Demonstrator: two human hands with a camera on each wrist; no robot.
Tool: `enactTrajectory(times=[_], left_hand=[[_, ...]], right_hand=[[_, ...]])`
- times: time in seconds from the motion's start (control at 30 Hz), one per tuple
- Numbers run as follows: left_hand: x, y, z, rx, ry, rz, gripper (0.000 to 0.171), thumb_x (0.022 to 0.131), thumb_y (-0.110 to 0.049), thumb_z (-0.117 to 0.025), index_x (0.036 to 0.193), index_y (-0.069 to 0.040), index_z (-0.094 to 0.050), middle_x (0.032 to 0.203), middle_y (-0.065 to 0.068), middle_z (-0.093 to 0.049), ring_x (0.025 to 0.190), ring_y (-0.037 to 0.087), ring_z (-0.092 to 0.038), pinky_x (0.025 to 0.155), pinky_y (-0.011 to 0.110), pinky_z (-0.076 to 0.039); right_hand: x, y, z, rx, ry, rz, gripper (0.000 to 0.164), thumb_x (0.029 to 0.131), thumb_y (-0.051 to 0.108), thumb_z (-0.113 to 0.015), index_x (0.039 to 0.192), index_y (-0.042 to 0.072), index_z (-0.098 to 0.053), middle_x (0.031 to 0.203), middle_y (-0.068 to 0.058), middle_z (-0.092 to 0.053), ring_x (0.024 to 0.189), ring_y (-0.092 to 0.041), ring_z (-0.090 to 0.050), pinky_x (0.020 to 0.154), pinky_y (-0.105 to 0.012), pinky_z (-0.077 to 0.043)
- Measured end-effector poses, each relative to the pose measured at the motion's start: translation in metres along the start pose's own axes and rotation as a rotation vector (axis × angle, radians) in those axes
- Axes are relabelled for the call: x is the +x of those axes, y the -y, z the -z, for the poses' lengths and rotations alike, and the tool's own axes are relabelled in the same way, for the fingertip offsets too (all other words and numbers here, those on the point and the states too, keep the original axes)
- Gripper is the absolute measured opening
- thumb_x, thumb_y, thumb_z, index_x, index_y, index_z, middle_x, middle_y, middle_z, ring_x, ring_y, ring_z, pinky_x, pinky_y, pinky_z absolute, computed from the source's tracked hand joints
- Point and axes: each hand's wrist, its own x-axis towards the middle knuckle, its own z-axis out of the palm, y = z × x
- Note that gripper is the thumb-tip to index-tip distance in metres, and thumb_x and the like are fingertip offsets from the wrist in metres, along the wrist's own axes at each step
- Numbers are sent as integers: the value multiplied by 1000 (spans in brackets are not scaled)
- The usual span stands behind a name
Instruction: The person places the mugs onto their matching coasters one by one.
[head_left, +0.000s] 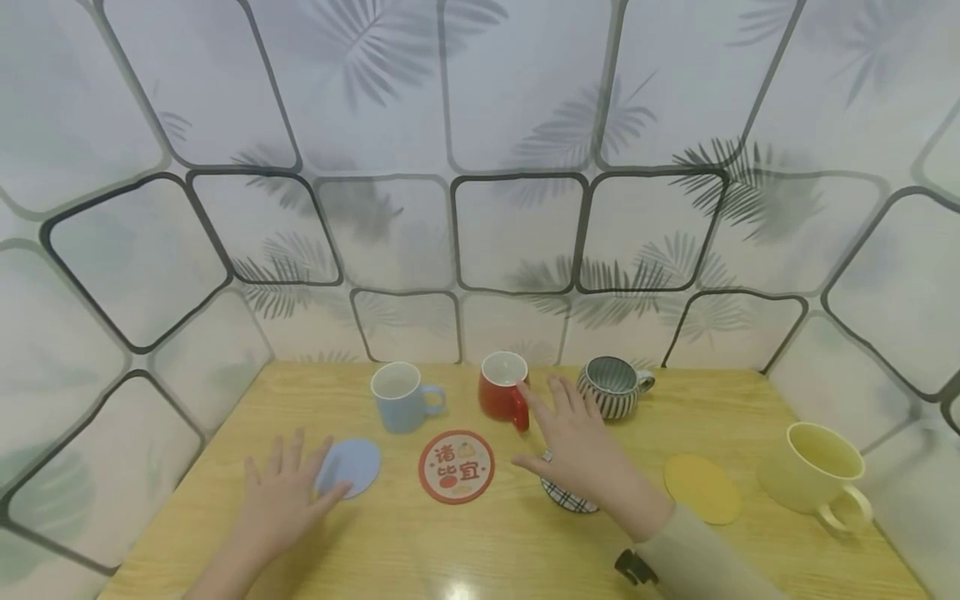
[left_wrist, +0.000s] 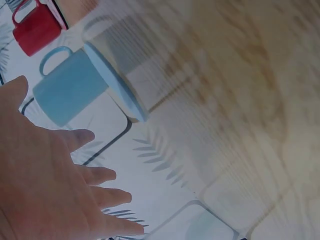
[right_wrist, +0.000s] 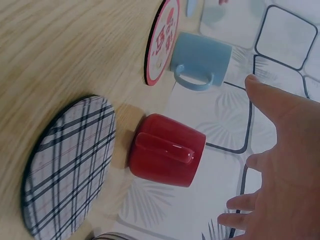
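Observation:
My left hand (head_left: pixel 281 500), fingers spread and holding nothing, hovers beside the round light-blue coaster (head_left: pixel 352 468) and overlaps its left edge in the head view. Beyond that coaster stands a light-blue mug (head_left: pixel 400 404), also seen in the left wrist view. My right hand (head_left: pixel 585 450) is spread over the black-and-white plaid coaster (right_wrist: pixel 72 165), most of which it hides from the head camera. Its fingers point toward a red mug (right_wrist: pixel 167 150) and a striped cup (head_left: pixel 618 408). Between the hands lies a red-rimmed coaster with printed characters (head_left: pixel 456 467).
On the right are a yellow round coaster (head_left: pixel 701 489) and a pale yellow mug (head_left: pixel 810 468) near the table's side edge. A patterned cloth (head_left: pixel 517 233) with leaf prints rises behind the wooden table (head_left: pixel 420 550) and along both sides.

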Motion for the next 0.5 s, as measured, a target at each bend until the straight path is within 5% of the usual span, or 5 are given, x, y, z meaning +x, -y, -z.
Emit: enactTrajectory(times=[0.23, 0.5], left_hand=[[1, 12, -5, 13, 33, 2, 79, 86, -67, -47, 144, -14, -37, 148, 31, -23, 132, 58, -16, 97, 81, -5], [-2, 25, -10, 35, 53, -25, 79, 86, -66, -47, 144, -12, -39, 146, 32, -28, 130, 59, -23, 97, 79, -13]], right_hand=[[15, 12, -3, -15, -9, 24, 97, 73, 77, -54, 150, 27, -24, 148, -22, -29, 137, -42, -25, 108, -66, -23], [27, 25, -4, -47, -2, 41, 99, 73, 76, -55, 151, 26, -21, 151, -21, -23, 135, -41, -30, 108, -60, -29]])
